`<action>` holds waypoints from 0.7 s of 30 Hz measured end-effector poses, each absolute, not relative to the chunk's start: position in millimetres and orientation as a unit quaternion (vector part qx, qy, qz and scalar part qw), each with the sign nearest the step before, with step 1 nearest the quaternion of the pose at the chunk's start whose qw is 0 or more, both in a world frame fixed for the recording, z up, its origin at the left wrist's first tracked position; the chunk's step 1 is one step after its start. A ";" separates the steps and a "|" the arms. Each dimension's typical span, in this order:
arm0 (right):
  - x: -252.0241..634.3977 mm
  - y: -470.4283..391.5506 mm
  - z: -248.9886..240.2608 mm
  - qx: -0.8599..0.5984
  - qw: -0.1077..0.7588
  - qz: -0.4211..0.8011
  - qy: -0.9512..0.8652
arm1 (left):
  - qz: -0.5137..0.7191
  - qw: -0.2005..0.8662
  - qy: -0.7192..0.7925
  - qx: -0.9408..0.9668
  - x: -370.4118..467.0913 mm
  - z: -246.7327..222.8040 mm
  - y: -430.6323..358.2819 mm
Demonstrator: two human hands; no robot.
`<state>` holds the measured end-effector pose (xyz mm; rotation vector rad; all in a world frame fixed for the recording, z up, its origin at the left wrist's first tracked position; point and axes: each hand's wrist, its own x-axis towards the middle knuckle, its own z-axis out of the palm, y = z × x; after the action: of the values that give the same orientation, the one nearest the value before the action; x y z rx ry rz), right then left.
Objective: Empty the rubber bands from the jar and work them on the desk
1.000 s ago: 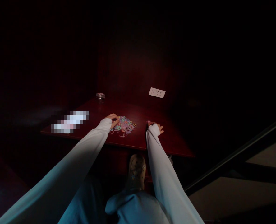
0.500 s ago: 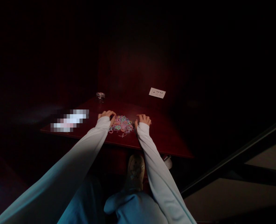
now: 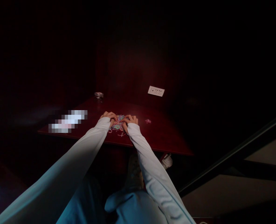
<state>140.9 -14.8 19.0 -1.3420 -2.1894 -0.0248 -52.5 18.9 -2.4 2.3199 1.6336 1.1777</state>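
Note:
A loose pile of small pastel elastic hair ties (image 3: 118,127) lies on the dark red table (image 3: 168,140), between my two hands. My left hand (image 3: 108,116) rests at the pile's left edge, fingers bent and thumb apart from them. From the right, my right hand (image 3: 130,120) reaches into the pile, its index finger and thumb spread over the hair ties. Whether either hand touches single ties under the fingers is hard to see. A small separate cluster of pink hair ties (image 3: 148,121) sits to the right of my right hand.
At the table's back left stands a clear lidded jar (image 3: 99,95). A blurred-out bright object (image 3: 68,121) lies on the left side. A white socket plate (image 3: 156,91) is on the wall behind. Under the table are a shoe (image 3: 135,171) and a white object (image 3: 167,161).
My right hand has moved left from beside the pink cluster into the pile, uncovering that cluster. My left hand has hardly moved. The view has shifted slightly.

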 end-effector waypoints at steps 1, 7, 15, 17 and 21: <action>141.0 -14.6 18.9 -0.503 0.284 -0.010 -0.816 | 0.383 0.035 0.536 0.752 -52.6 -2.5 18.5; 141.0 -12.7 17.9 -0.506 0.285 -0.006 -0.814 | 0.389 0.031 0.556 0.734 -52.4 -3.4 18.4; 141.4 -15.5 19.8 -0.495 0.280 0.002 -0.822 | 0.395 0.072 0.542 0.738 -53.8 0.1 23.3; 141.4 -15.2 19.5 -0.496 0.273 0.003 -0.824 | 0.390 0.089 0.558 0.727 -53.0 2.1 22.3; 141.3 -12.8 17.6 -0.496 0.264 0.000 -0.827 | 0.382 0.107 0.587 0.706 -51.1 4.3 20.3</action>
<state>141.3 -12.8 17.6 -1.3413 -2.2360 0.0005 -51.1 20.3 4.3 2.0766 1.7281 1.1247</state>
